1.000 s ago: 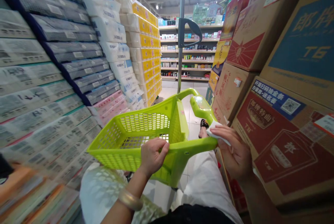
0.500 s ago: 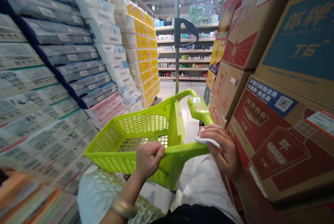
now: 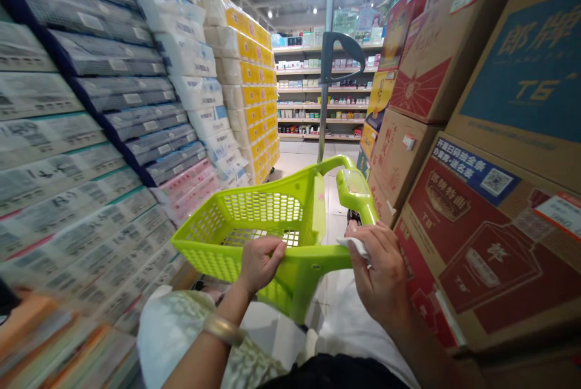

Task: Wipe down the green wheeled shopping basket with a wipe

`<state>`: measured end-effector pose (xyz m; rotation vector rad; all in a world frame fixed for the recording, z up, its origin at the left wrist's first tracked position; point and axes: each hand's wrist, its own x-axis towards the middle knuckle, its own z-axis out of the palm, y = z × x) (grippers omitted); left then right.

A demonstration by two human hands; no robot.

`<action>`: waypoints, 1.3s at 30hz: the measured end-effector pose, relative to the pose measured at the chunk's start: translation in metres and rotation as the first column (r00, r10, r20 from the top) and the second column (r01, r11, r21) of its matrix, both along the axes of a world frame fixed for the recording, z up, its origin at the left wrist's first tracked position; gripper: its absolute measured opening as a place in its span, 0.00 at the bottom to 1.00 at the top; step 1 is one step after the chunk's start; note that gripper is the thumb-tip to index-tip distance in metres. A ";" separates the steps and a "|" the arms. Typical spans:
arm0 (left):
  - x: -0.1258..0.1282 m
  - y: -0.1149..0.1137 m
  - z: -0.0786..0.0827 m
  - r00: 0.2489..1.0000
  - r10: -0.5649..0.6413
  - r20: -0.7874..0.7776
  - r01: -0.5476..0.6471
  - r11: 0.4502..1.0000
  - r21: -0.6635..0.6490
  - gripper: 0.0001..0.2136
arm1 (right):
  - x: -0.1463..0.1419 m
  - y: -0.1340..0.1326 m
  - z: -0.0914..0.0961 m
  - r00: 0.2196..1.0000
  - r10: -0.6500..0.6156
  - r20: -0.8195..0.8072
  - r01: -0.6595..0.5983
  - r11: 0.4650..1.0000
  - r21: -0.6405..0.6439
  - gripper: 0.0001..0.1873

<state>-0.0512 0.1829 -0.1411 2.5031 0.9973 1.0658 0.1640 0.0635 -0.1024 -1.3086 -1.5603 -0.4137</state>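
A lime-green plastic shopping basket (image 3: pixel 254 225) on a cart frame stands in front of me, tilted, with nothing in it. My left hand (image 3: pixel 258 263) is closed on its near rim, a bangle on that wrist. My right hand (image 3: pixel 379 268) presses a white cloth (image 3: pixel 356 246) against the right end of the rim, fingers curled over it. The green handle (image 3: pixel 354 186) of the basket rises just beyond that hand.
Packs of tissue paper (image 3: pixel 113 135) are stacked high along the left. Cardboard boxes (image 3: pixel 476 135) are piled close on the right. A grey pole (image 3: pixel 327 56) stands ahead in the narrow aisle. Shelves of goods (image 3: pixel 318 95) fill the far end.
My right hand with the cloth has slid left along the rim, toward the handle's foot. The basket has shifted a little to the right. My left hand keeps its grip.
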 end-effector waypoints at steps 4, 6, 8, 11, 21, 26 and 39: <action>0.002 0.007 -0.001 1.000 -0.008 -0.025 0.008 1.000 -0.007 0.22 | -0.002 -0.003 0.001 0.999 -0.025 0.026 0.025 1.000 -0.007 0.07; 0.004 0.008 -0.001 0.999 0.000 -0.033 -0.001 1.000 -0.009 0.22 | -0.002 -0.005 0.002 0.999 -0.026 0.039 0.027 0.999 -0.031 0.07; 0.005 0.009 -0.001 0.999 0.009 -0.041 -0.009 1.000 -0.011 0.21 | -0.001 -0.008 0.002 0.998 -0.027 0.050 0.029 0.999 -0.041 0.07; 0.007 0.013 -0.002 0.998 0.015 -0.055 -0.016 1.000 -0.019 0.20 | -0.002 -0.010 0.002 0.998 -0.033 0.054 0.035 0.999 -0.035 0.06; 0.003 0.043 -0.003 0.999 0.037 -0.015 -0.037 0.998 -0.058 0.21 | -0.024 -0.012 0.006 0.997 0.031 0.076 -0.030 0.999 -0.021 0.12; -0.013 0.032 0.004 0.987 0.125 0.103 -0.118 0.991 -0.065 0.20 | -0.037 -0.019 0.004 0.978 0.190 0.088 -0.190 0.982 -0.007 0.21; 0.022 -0.069 0.069 0.988 -0.105 0.111 0.110 0.993 -0.044 0.19 | -0.021 -0.010 -0.017 0.950 0.293 0.109 -0.300 0.952 0.058 0.22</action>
